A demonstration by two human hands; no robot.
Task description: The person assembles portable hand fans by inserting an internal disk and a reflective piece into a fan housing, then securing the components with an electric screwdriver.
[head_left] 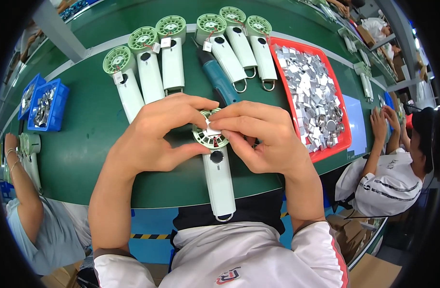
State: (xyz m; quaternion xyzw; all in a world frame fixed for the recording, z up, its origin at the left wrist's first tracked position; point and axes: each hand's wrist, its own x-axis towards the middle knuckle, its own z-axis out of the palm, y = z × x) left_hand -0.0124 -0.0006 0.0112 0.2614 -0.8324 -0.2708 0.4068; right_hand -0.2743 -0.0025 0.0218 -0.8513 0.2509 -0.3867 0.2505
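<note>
A pale green handheld fan point(219, 180) lies in front of me, its round head away from me and its handle over the table's near edge. Around the left side of that head curve the thumb and fingers of my left hand point(150, 132), holding it. My right hand point(265, 137) is closed, its fingertips pressing a small white piece point(212, 129) against the middle of the fan head. The fingers partly cover this piece, and I cannot tell its exact kind. Red wire shows inside the head, just below it.
Several similar fans point(149, 77) with wires and white tags stand in two groups beyond my hands. Between them lies a teal electric screwdriver point(219, 79). A red tray point(321, 156) of small silvery pieces is at right, blue bins point(52, 127) at left. Co-workers sit on both sides.
</note>
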